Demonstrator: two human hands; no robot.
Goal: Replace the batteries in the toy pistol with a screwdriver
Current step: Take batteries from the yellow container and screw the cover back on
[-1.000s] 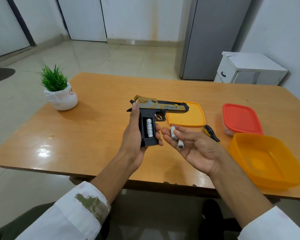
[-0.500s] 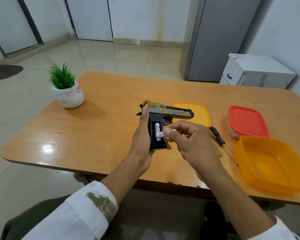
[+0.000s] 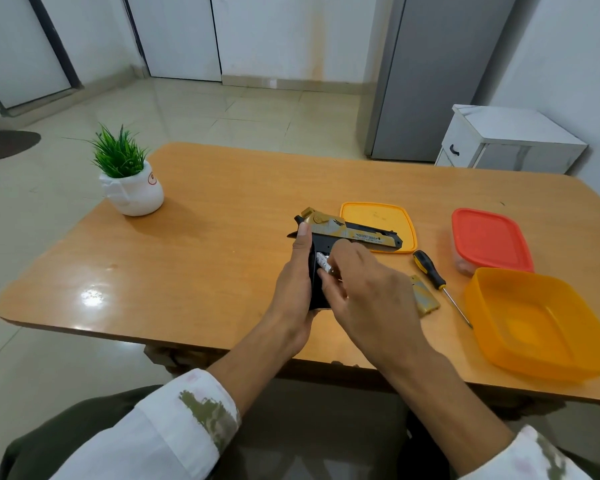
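My left hand (image 3: 293, 282) grips the black handle of the gold-and-black toy pistol (image 3: 355, 233) above the table, barrel pointing right. My right hand (image 3: 368, 289) covers the open handle compartment and pinches a white battery (image 3: 324, 263) at it. Whether the battery sits fully in the slot is hidden by my fingers. The screwdriver (image 3: 433, 277), black-and-yellow handled, lies on the table to the right. The gold battery cover (image 3: 425, 299) lies beside it, partly behind my right hand.
A yellow lid (image 3: 374, 216) lies behind the pistol. A red-lidded box (image 3: 489, 239) and an open yellow tub (image 3: 534, 323) sit at the right. A potted plant (image 3: 129, 178) stands far left on the wooden table (image 3: 205, 258). A white cabinet (image 3: 510, 140) stands beyond it.
My right hand turned palm down and moved left from holding two loose batteries onto the pistol handle, pressing a battery at the compartment. The view shifted slightly; the battery cover now shows.
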